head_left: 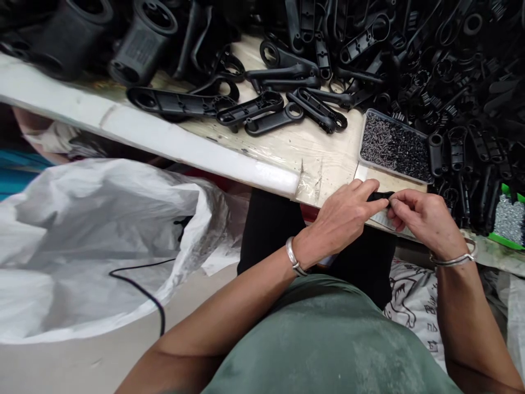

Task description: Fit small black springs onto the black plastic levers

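The black part (382, 195) is between my hands, at the worktop's (332, 158) near edge
My left hand (346, 210) grips it, likely for steadiness; my right hand (426, 216) pinches its end. The box (394, 172) stands just beyond, perhaps for easy reach.

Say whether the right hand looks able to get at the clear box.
Probably yes: the clear box lies just beyond the right hand, with nothing visible blocking the way. That hand is occupied at the black piece, though, so it may need freeing first.
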A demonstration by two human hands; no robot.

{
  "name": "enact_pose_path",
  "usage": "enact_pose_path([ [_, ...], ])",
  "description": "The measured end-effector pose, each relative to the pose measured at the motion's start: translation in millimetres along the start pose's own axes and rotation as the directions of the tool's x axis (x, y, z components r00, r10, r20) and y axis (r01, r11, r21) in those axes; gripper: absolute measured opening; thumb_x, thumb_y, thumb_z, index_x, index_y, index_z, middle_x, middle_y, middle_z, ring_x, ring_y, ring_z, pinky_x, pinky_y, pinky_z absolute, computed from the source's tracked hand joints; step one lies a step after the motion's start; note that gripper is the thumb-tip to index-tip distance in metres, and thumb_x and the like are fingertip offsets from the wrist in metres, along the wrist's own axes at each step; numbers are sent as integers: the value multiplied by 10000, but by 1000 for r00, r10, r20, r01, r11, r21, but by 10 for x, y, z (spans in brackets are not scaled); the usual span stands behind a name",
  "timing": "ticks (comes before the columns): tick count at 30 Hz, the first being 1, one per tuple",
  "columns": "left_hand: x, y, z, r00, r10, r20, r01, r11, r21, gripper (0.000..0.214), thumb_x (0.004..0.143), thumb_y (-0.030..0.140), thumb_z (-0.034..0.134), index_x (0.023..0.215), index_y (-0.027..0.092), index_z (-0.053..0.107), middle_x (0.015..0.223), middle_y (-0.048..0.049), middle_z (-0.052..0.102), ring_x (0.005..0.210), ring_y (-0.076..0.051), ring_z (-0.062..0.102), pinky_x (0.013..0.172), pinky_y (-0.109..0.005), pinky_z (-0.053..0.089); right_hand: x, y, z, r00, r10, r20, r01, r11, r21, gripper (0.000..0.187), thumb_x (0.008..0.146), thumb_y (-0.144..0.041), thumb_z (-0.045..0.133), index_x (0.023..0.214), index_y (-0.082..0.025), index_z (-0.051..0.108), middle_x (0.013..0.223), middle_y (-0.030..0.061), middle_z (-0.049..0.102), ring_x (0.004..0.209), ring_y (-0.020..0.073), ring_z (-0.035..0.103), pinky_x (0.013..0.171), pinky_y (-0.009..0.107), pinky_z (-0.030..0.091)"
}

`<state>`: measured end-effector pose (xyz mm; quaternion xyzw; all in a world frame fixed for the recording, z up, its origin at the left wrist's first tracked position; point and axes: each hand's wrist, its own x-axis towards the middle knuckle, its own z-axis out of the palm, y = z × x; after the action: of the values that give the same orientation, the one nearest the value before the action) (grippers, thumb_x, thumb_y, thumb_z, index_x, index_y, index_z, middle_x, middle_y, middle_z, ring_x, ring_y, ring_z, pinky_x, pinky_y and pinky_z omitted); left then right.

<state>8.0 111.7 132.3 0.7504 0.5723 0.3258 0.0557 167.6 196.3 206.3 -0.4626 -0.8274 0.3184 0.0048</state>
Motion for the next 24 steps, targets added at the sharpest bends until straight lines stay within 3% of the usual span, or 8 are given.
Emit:
enact_pose_path([
  [5, 0, -6, -1, 1000, 0, 7, 0, 1000, -8, 312, 934, 73, 449, 1141, 217, 633, 1133, -85, 558, 914, -197, 514, 767, -308, 466, -8, -40, 65, 995, 17, -101, -27, 995, -100, 204, 887, -238, 488, 742, -194, 624, 599, -12, 660, 526, 154, 632, 574, 260, 456],
  [9, 8, -9, -12, 1000, 10, 16, -9, 999, -32, 318, 928, 56, 427, 1120, 202, 635, 1128, -90, 559, 926, -205, 517, 783, -315, 470, -6, -123, 86, 994, -16, -104, -16, 956, -292, 204, 903, -202, 477, 747, -186, 607, 600, 18, 654, 568, 181, 645, 586, 268, 444],
  [13, 16, -10, -31, 1000, -4, 21, 5, 996, -90, 311, 936, 51, 386, 1097, 171, 623, 1128, -98, 570, 961, -209, 526, 826, -320, 486, 9, -234, 90, 998, -3, -57, -30, 832, -554, 187, 922, -164, 477, 803, -153, 621, 645, 68, 669, 604, 210, 659, 617, 285, 445],
  [19, 11, -17, -23, 997, -44, -70, 24, 964, -265, 310, 934, 38, 377, 1195, 117, 525, 1105, -95, 614, 1022, -194, 557, 892, -316, 503, -21, -525, 230, 996, 48, -70, -85, 538, -839, 200, 923, -82, 430, 932, -86, 630, 700, 172, 682, 661, 310, 693, 545, 307, 422],
  [24, 0, -37, 3, 990, -78, -118, 39, 953, -300, 314, 938, 43, 390, 1227, 128, 479, 1093, -88, 637, 1021, -188, 586, 887, -329, 513, 0, -695, 319, 990, 110, -86, -130, 507, -852, 243, 873, -1, 409, 913, -72, 638, 702, 211, 680, 684, 341, 704, 534, 313, 453],
])
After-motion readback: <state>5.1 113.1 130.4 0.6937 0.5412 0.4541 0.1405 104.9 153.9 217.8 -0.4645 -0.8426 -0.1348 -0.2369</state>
